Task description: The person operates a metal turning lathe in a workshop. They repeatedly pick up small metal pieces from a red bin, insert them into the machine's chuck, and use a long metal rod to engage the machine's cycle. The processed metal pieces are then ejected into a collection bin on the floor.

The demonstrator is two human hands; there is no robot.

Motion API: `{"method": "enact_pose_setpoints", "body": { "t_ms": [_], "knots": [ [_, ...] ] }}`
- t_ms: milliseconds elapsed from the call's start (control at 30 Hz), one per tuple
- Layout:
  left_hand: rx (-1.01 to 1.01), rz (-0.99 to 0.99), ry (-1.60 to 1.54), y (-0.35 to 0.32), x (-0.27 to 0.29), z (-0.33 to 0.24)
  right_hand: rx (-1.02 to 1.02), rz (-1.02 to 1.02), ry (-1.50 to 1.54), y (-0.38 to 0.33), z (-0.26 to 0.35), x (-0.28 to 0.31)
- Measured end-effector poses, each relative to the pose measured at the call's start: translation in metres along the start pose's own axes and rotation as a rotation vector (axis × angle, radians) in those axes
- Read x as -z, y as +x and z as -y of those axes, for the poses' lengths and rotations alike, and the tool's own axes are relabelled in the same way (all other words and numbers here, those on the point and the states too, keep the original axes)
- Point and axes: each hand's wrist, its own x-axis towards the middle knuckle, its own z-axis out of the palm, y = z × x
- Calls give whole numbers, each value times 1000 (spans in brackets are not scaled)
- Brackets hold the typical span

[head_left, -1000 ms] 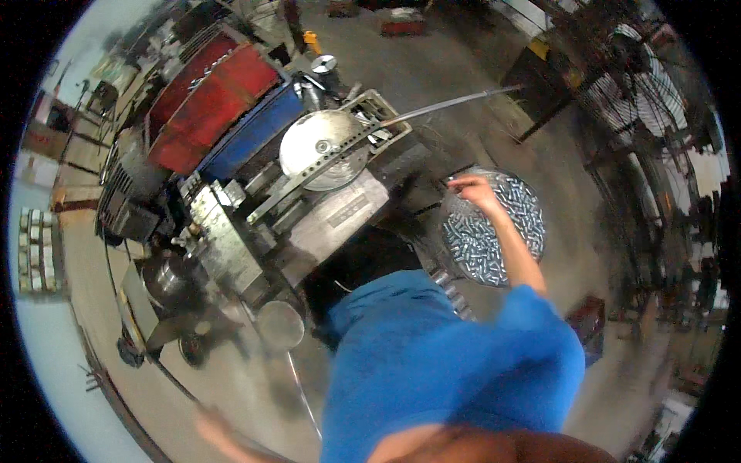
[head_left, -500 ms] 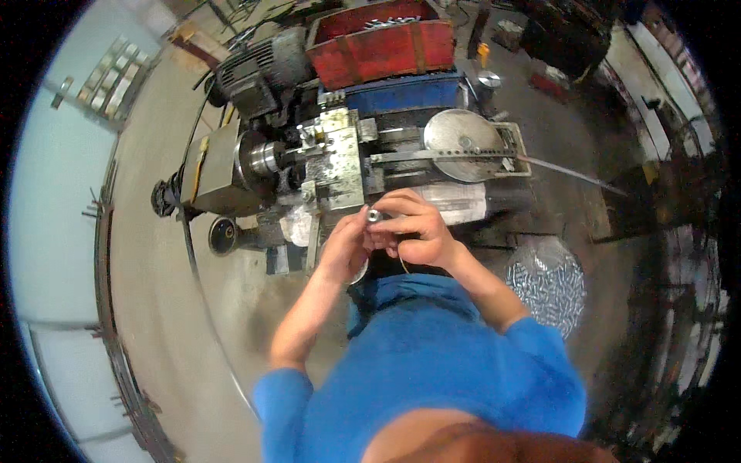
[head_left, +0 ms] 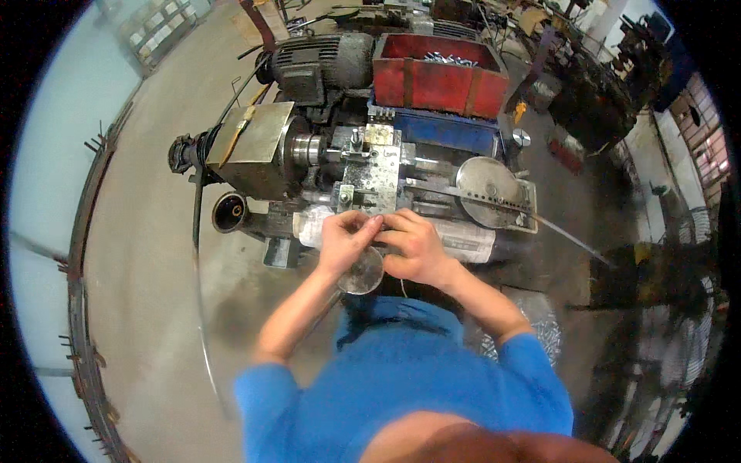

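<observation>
My left hand [head_left: 349, 241] and my right hand [head_left: 417, 247] meet in front of the metal carriage [head_left: 372, 174] of a lathe-like machine. Both are closed, thumbs and fingertips pinched together. Half a second ago a small round metal part with a hole in its end showed between them; the fingers hide nearly all of it at this moment. A grey round disc [head_left: 361, 272] lies just below my hands. Behind them is a pale wrapped roll or cloth [head_left: 467, 244] along the machine's front. To the left of the carriage sits the chuck [head_left: 306, 149].
A red bin [head_left: 440, 81] with metal parts stands behind the machine, above a blue tray [head_left: 448, 131]. An electric motor [head_left: 324, 62] is at the back left. Right lie a round metal plate [head_left: 486, 185] and a long bar [head_left: 571, 235]. A bag of shiny parts [head_left: 540, 324] rests beside my right arm.
The view has tipped up, so the machine sits lower and further right. My hands have turned inward, and the metal part's holed end has gone out of sight behind the fingers.
</observation>
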Motion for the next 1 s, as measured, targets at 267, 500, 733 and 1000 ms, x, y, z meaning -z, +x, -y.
{"method": "enact_pose_setpoints", "body": {
  "t_ms": [267,500,733,1000],
  "knots": [
    [-125,191,585,12,94,-17,152,184,-226,80,-25,-21],
    [143,-327,1026,-59,245,-7,-63,511,-658,167,-73,-71],
    [638,-453,1036,-169,302,31,-162,455,-556,163,-104,-96],
    [630,-585,1178,-167,311,116,-231,543,-522,174,-98,-103]
  ]
}}
